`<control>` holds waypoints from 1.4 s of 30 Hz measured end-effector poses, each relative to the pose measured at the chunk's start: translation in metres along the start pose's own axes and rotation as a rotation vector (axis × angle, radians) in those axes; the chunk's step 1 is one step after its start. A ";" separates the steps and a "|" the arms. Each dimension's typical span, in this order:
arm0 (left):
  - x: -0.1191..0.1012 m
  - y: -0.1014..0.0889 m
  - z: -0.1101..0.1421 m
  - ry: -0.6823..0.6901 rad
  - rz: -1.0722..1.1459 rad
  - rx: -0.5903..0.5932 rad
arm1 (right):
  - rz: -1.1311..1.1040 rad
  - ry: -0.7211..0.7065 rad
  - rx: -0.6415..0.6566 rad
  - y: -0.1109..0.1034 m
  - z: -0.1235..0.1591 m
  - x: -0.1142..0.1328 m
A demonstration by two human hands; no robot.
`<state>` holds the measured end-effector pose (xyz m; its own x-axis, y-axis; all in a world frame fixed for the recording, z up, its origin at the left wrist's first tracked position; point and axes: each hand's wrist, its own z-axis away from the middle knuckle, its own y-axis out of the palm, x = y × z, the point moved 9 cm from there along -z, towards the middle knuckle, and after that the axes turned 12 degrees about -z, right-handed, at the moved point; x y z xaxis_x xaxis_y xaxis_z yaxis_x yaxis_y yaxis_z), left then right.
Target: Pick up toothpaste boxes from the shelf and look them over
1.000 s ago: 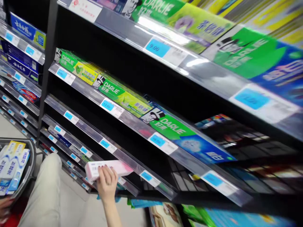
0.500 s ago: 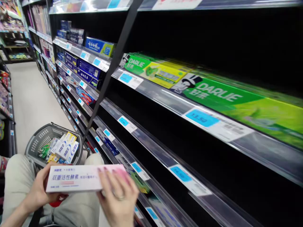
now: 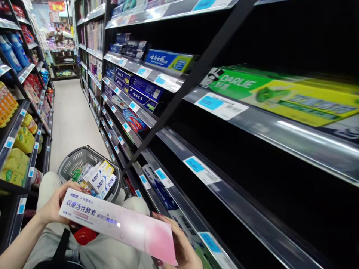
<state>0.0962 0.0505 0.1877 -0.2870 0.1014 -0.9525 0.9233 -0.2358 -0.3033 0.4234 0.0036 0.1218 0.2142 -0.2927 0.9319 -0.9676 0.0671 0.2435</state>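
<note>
Now we've swung the box point(image 3: 117, 224) lower, left hand point(image 3: 54, 205) and right hand point(image 3: 182, 248) gripping its ends, basket point(image 3: 70, 160) just behind.

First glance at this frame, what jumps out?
The long pink-and-white toothpaste box, held across the bottom of the view between the left hand and the right hand. Just behind it, a grey basket full of more boxes sits on the aisle floor. To the right, green Darlie boxes stand out on the dark shelves.
</note>
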 end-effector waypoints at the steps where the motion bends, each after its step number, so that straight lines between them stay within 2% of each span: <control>1: 0.001 0.002 0.001 -0.007 0.018 0.015 | -0.002 0.004 -0.007 -0.002 0.000 -0.001; 5: 0.000 0.010 0.003 -0.040 0.069 0.032 | -0.001 0.106 -0.027 -0.010 0.000 -0.009; 8: -0.016 0.015 0.003 -0.029 0.049 0.034 | -0.024 0.172 -0.032 -0.011 0.001 -0.019; 12: -0.043 0.022 0.001 0.035 0.024 0.043 | -0.097 0.181 -0.046 -0.011 0.002 -0.036; 16: -0.052 0.025 0.002 0.068 -0.042 0.066 | -0.105 0.202 -0.070 -0.012 0.005 -0.048; 20: -0.043 0.020 0.002 0.052 -0.080 0.040 | -0.096 0.189 -0.077 -0.010 0.004 -0.044; 24: -0.019 0.010 0.002 -0.033 -0.086 -0.009 | -0.089 0.133 -0.096 -0.005 -0.001 -0.027; 29: 0.005 0.003 0.000 -0.090 -0.094 0.017 | 0.003 0.022 -0.108 0.001 -0.007 0.007; 35: 0.010 -0.002 -0.005 -0.038 -0.066 0.013 | 0.078 -0.110 -0.085 0.011 -0.010 0.043; 39: 0.007 -0.003 -0.005 -0.028 -0.071 0.014 | 0.088 -0.126 -0.073 0.010 -0.011 0.044; 42: 0.001 0.001 -0.005 -0.035 -0.078 0.025 | 0.042 -0.073 -0.059 0.005 -0.010 0.026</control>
<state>0.0979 0.0548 0.1863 -0.3670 0.0862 -0.9262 0.8911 -0.2531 -0.3767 0.4253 0.0054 0.1499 0.1614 -0.3573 0.9199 -0.9655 0.1361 0.2222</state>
